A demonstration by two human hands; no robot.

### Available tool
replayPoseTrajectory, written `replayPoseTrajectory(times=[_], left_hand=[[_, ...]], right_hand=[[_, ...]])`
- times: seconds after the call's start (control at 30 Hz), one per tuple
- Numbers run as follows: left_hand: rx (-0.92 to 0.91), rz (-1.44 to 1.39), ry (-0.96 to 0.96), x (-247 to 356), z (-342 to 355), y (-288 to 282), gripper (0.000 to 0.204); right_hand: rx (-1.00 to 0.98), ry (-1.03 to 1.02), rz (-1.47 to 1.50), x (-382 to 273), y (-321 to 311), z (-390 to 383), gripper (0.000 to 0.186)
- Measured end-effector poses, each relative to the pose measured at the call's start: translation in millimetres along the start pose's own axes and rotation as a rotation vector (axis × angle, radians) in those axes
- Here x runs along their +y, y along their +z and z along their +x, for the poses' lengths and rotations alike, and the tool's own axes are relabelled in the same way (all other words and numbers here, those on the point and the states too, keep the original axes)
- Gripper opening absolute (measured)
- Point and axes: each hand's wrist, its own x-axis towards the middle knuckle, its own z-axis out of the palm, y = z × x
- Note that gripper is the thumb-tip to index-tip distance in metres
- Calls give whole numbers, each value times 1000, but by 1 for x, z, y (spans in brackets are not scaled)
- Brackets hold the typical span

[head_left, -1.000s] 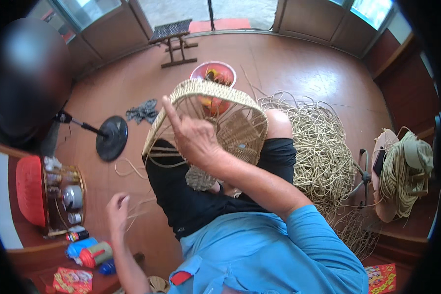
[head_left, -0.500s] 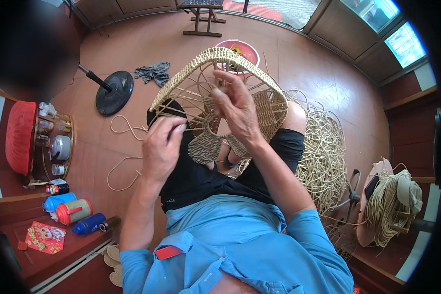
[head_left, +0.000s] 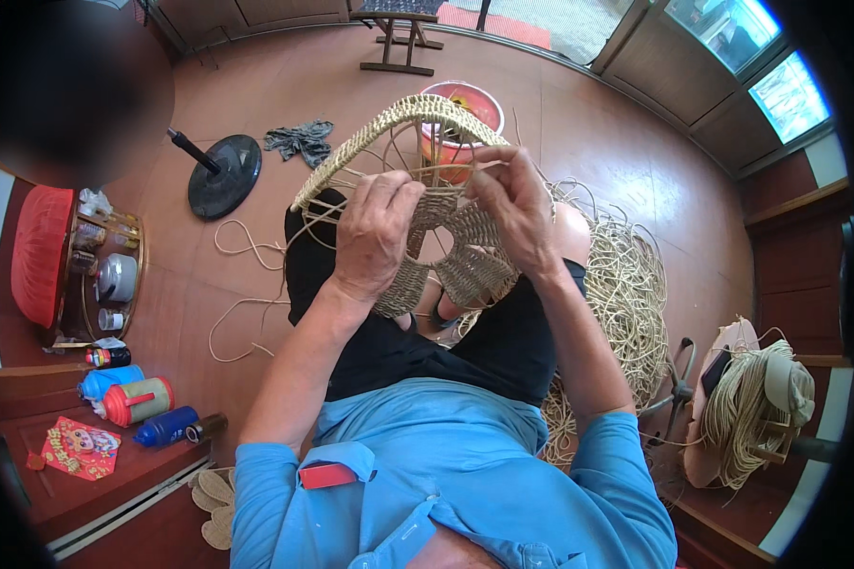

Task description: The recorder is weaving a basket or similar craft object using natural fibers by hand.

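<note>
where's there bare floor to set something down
Bare floor right of the tub, between cord heap and brown door panels; another patch between grey cloth and stool. Crowded: around the woven piece and the lower-left bottles.

Blue button-front shirt (head_left: 417, 446), black shorts (head_left: 427, 356)
The person's 2 sleeves (head_left: 267, 488) are short; a red rectangle (head_left: 326, 475) shows at the pocket (head_left: 353, 457).
</note>
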Motion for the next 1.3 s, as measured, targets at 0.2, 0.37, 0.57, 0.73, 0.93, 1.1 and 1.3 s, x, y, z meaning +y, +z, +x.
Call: replayPoseTrajectory(times=[0.2, 0.37, 0.57, 0.73, 0.93, 1.1, 1.3], left_hand=[[24, -95, -50, 1, 9, 9, 17], [82, -145, -127, 1, 13, 21, 14], [71, -23, -65, 5, 8, 28, 11], [0, -6, -91, 19, 7, 17, 10], [-19, -57, -132, 20, 8, 16, 12], [-14, -84, -132, 16, 6, 14, 16], [67, -49, -12, 23, 10, 17, 24]], right_hand=[[75, -69, 69, -41, -22, 12, 26], [227, -228, 136, -55, 9, 2, 36], [200, -175, -315, -7, 17, -19, 50], [80, -178, -603, -6, 32, -9, 72], [9, -83, -531, -5, 45, 13, 81], [103, -229, -550, 5, 51, 8, 77], [161, 20, 103, 10, 21, -11, 70]])
